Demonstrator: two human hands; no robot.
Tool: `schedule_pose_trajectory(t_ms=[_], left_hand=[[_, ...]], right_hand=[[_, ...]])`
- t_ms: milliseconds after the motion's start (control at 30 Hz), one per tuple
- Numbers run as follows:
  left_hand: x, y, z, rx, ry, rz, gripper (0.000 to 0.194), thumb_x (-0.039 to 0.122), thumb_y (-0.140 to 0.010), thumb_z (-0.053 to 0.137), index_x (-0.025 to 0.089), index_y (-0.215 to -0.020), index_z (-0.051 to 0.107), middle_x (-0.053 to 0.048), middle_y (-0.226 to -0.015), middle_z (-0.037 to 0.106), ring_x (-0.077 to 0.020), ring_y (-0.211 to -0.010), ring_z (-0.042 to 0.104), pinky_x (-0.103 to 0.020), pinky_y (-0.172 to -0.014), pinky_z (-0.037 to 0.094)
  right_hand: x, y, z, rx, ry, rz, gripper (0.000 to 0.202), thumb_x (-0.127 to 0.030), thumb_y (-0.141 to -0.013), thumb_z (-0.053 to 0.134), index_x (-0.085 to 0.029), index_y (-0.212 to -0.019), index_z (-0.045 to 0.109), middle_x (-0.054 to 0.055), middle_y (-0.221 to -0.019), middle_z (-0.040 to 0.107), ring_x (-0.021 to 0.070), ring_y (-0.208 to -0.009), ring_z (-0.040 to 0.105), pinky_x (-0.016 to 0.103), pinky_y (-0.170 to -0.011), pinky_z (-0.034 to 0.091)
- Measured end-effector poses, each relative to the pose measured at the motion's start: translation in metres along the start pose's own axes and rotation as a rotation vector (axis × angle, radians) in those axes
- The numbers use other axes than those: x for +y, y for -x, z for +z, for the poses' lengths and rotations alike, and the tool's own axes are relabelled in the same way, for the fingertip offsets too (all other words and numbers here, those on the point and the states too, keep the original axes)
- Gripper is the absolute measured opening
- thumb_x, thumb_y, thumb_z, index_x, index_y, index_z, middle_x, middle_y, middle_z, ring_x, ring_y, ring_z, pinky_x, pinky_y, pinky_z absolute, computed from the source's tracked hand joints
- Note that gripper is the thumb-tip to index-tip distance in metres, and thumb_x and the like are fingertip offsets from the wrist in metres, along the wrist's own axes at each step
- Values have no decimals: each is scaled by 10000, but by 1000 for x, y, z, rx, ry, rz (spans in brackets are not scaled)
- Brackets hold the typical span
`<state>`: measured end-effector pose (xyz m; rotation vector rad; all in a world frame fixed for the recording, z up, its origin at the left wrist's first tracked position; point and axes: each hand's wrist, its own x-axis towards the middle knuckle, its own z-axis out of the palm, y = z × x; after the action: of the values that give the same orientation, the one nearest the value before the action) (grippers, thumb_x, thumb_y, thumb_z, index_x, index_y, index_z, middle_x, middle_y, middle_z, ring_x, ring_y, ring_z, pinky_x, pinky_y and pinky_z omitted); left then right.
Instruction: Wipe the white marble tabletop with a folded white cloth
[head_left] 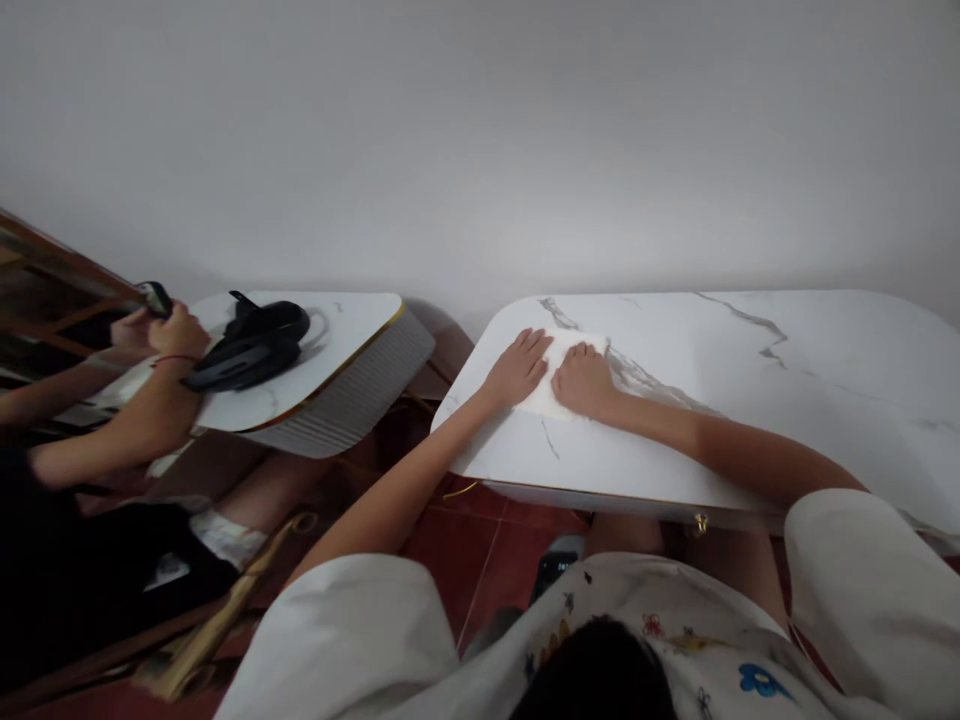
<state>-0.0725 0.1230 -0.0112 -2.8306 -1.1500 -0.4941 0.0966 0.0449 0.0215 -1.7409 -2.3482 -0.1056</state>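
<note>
A white cloth or paper sheet [553,400] lies flat on the white marbled tabletop [750,400], toward its left end. My left hand [517,370] rests on the sheet's left side, palm down with its fingers stretched out. On the right part of the sheet is my right hand [583,380], its fingers curled and pressed down onto the sheet; whether they pinch the material is hidden. The two hands are close together but apart.
At the left, another person's hands [169,330] hold a dark phone [155,299]. Beside them a black headset-like object [251,345] lies on a second white table [352,315]. A grey wall [480,150] stands behind both tables.
</note>
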Motion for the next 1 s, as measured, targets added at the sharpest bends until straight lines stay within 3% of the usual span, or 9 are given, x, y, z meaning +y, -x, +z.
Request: schedule_pose_trajectory(t_ms=[133,233,367,500,600,733,1000], left_hand=[[44,59,-8,58,-15,-86,505,375,-1010,223,182,-1443,400,-96,-1517,432,-253,-1464,283,-519,-1211,234],[80,79,-6,87,-49,-152,512,370,-1008,236,173,-1456,386,-112,-1526,414,-278,-1477,244,-524,-1198,263],[120,70,6,121,-39,-183,525,393,-996,277,199,-1478,350,-121,-1534,398,-317,-1485,206,-557,-1160,310],[137,32,21,137,2,-154,526,386,-978,310,192,-1464,357,-130,-1527,407,-331,-1480,217,-571,-1152,310],[135,-3,30,145,27,-116,499,351,-963,316,181,-1425,403,-133,-1499,443,-321,-1464,262,-562,-1162,299],[115,-50,40,149,42,-106,448,305,-938,348,132,-1323,496,-157,-1413,521,-320,-1407,360,-545,-1166,298],[35,-117,55,177,26,-114,353,250,-908,391,150,-1189,581,-127,-1300,595,-293,-1317,453,-500,-1194,265]], right_hand=[[-18,49,-13,-64,4,-88,548,-283,-941,370,121,-1272,535,341,-1332,529,386,-1178,540,466,-938,421],[-11,78,-17,-73,21,-135,592,-306,-947,369,134,-1327,478,339,-1360,508,373,-1221,522,451,-990,408],[23,103,-18,-45,51,-165,554,-284,-935,376,93,-1319,509,302,-1342,540,345,-1225,520,425,-1017,402],[61,106,-20,-5,116,-159,509,-233,-929,342,80,-1283,532,286,-1283,581,335,-1173,538,415,-965,431],[84,93,-20,-2,136,-120,463,-213,-927,334,42,-1234,568,267,-1249,602,317,-1131,552,397,-937,438],[110,58,-14,5,122,-67,409,-193,-929,328,-16,-1189,589,223,-1196,628,293,-1096,561,374,-906,441],[136,-38,7,31,47,-13,370,-219,-963,327,-83,-1195,582,182,-1232,625,264,-1137,558,340,-869,453]])
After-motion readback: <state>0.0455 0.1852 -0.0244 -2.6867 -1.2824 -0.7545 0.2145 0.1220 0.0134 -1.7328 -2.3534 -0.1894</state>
